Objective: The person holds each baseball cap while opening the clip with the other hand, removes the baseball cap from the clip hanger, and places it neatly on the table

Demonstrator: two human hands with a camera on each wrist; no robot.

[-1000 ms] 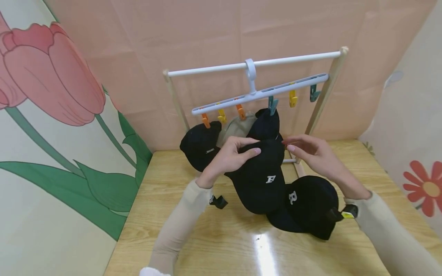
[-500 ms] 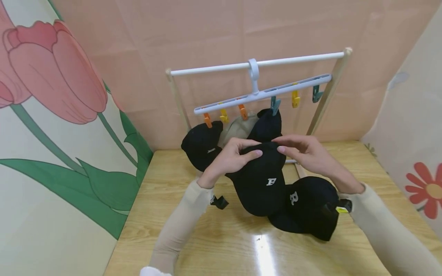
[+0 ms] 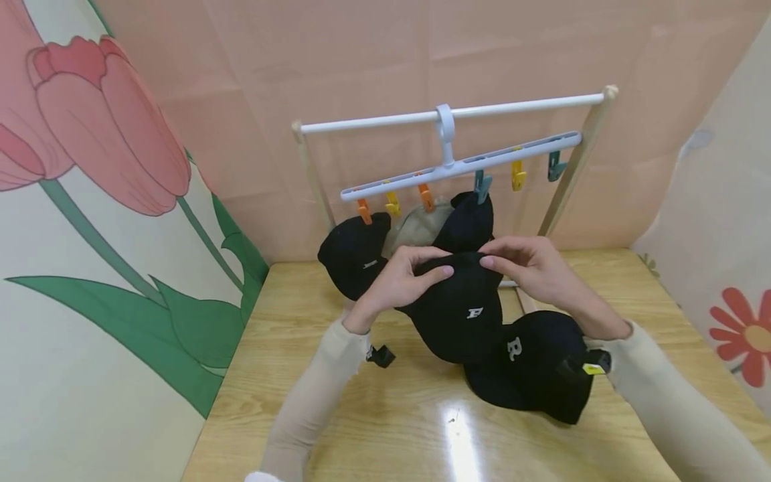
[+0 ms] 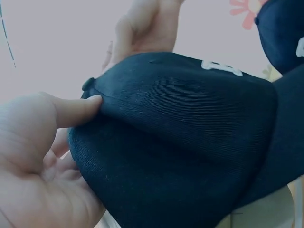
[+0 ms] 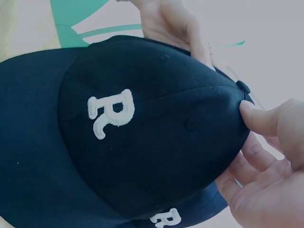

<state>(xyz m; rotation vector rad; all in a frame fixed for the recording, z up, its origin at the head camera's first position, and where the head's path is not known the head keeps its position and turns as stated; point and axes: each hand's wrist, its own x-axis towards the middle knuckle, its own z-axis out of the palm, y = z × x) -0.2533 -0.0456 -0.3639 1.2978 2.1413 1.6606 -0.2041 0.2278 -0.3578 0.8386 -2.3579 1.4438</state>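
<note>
A black baseball cap with a white letter R hangs crown-up between both hands, brim toward the viewer. My left hand pinches the crown left of the top button, thumb on the near side. From the right, my right hand pinches the same crown; the right wrist view shows its thumb beside the button and fingers behind the cloth. Behind the hands hang a black cap, a beige cap and a dark cap below the hanger, at its orange, yellow and teal clips.
Another black cap with a white R lies on the wooden table, partly behind the held cap's brim. A yellow clip and a teal clip hang capless at right. The rack's white rail carries the hanger.
My right hand has moved left from the cap's side edge to pinch the crown near the top. The held cap's brim has tipped up slightly. My left hand keeps its pinch.
</note>
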